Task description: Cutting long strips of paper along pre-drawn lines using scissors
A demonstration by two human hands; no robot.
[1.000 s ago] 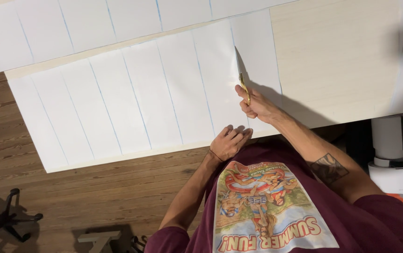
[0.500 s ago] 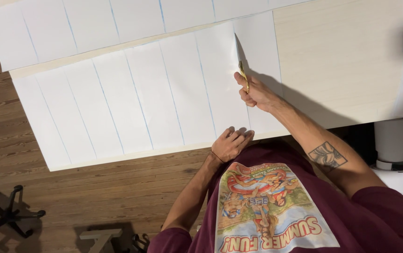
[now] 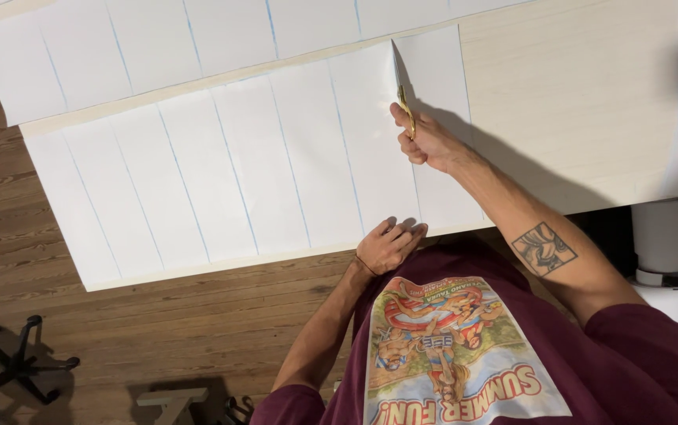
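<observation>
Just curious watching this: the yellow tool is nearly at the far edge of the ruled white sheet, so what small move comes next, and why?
Probably push the yellow tool in the right hand onward to the far edge of the white sheet: little paper remains ahead, and the left hand holds the near edge.

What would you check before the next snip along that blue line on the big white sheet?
1. Yellow-handled scissors gripped in the right hand: ok.
2. Blades on the blue pencil line of the large white paper sheet: ok, as far as shows.
3. Left hand pressing the sheet's near edge: ok.
4. Left fingers clear of the blades: ok.
5. Sheet lying flat on the pale wooden table: ok.
6. How far the blades are open: cannot tell.
</observation>
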